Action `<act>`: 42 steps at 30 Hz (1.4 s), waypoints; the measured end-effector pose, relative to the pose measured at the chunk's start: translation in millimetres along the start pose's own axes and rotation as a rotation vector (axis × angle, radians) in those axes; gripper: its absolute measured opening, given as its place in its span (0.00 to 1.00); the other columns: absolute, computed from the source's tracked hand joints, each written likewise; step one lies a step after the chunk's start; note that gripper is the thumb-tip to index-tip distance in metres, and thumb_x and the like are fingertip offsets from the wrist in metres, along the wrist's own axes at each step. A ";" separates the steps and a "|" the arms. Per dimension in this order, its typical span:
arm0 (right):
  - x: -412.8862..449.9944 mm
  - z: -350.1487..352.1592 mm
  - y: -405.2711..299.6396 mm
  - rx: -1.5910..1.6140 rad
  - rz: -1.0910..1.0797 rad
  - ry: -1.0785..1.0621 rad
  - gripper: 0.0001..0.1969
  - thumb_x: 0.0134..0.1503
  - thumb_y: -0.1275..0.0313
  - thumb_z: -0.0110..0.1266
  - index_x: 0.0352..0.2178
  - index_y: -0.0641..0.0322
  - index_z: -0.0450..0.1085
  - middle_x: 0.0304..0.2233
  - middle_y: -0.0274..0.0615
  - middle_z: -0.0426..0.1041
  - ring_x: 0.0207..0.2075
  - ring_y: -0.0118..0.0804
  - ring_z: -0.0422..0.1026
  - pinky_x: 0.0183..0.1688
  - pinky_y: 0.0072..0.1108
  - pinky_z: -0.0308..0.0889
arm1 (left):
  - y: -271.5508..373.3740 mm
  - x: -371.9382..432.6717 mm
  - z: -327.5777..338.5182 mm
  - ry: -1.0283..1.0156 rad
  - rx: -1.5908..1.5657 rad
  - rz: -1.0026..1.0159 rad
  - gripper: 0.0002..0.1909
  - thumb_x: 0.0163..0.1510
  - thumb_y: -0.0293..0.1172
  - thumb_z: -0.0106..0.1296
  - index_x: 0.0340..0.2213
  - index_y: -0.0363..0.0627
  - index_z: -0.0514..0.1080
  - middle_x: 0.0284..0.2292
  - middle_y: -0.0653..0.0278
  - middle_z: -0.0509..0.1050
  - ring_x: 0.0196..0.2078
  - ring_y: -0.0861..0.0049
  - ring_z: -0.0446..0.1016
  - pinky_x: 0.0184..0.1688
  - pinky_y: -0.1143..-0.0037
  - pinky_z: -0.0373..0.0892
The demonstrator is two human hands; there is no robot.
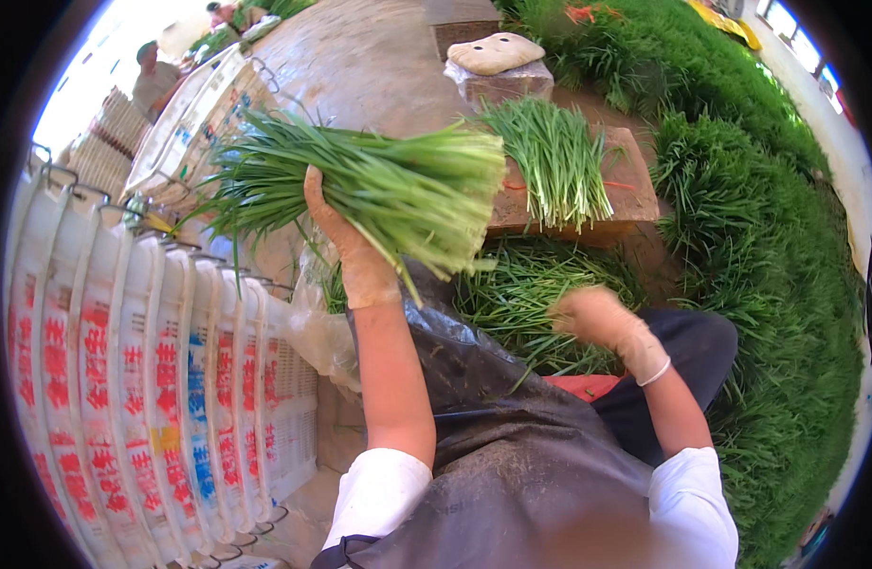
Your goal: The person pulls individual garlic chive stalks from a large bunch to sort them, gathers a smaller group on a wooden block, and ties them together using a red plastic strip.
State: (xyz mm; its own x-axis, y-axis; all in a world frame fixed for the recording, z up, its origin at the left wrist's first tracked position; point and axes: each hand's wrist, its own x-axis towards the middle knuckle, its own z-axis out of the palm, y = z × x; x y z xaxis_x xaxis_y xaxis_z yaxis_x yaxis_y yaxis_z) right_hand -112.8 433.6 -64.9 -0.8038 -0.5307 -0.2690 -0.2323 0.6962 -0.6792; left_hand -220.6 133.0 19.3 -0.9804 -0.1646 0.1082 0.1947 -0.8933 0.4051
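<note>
My left hand (361, 259), in a thin pale glove, grips a thick bunch of garlic chives (379, 171), its leaf tips to the left and pale cut ends to the right. Motion blurs my gloved right hand (596, 320), low over loose chive leaves (528, 281) near my lap; its fingers look curled, but whether they hold any leaves is unclear. Beyond it, another chive bunch (560, 163) lies on a low brown block (631, 171). A red tie (619, 185) shows beside that bunch. A dark apron (471, 398) covers my lap.
White plastic crates (159, 377) with red and blue markings stand stacked at left, beside a clear plastic bag (326, 338). A large heap of chives (756, 235) curves along the right. A pale cushion (496, 53) tops a wrapped block ahead. A person (154, 82) is at far left.
</note>
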 end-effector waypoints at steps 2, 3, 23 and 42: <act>12.1 -42.9 -16.5 0.113 -0.015 0.361 0.26 0.56 0.58 0.53 0.52 0.63 0.64 0.55 0.48 0.64 0.57 0.41 0.62 0.59 0.27 0.55 | -2.1 17.6 -30.3 -0.218 0.052 -0.035 0.25 0.55 0.48 0.43 0.45 0.39 0.67 0.41 0.57 0.71 0.45 0.66 0.68 0.53 0.67 0.63; 20.0 -74.0 -31.1 0.318 -0.058 0.444 0.31 0.55 0.57 0.53 0.57 0.62 0.59 0.59 0.49 0.59 0.60 0.41 0.57 0.61 0.27 0.52 | -8.7 26.2 -41.3 -0.322 0.060 -0.069 0.26 0.56 0.48 0.43 0.47 0.39 0.65 0.43 0.58 0.70 0.48 0.67 0.66 0.56 0.67 0.60; 158.7 -135.7 141.8 0.643 0.130 0.565 0.53 0.38 0.64 0.69 0.61 0.66 0.44 0.57 0.53 0.60 0.59 0.47 0.58 0.63 0.28 0.50 | -325.4 176.8 -88.3 -0.228 1.184 -0.333 0.44 0.53 0.56 0.48 0.59 0.37 0.47 0.55 0.46 0.57 0.56 0.61 0.61 0.59 0.66 0.57; 135.5 -104.1 181.6 0.823 0.453 0.752 0.43 0.50 0.57 0.55 0.61 0.69 0.47 0.58 0.59 0.57 0.61 0.45 0.55 0.62 0.28 0.49 | -287.9 108.3 -107.3 0.202 0.943 -0.479 0.47 0.47 0.33 0.60 0.61 0.44 0.44 0.55 0.52 0.58 0.53 0.64 0.62 0.55 0.69 0.60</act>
State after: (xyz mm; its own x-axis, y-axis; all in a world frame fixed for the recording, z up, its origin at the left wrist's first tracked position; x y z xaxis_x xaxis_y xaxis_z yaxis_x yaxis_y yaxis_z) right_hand -320.9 538.5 -153.6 -0.9040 0.2879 -0.3160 0.3526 0.0843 -0.9320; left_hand -386.0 327.5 -183.0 -0.9308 -0.0270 -0.3646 -0.3508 -0.2151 0.9114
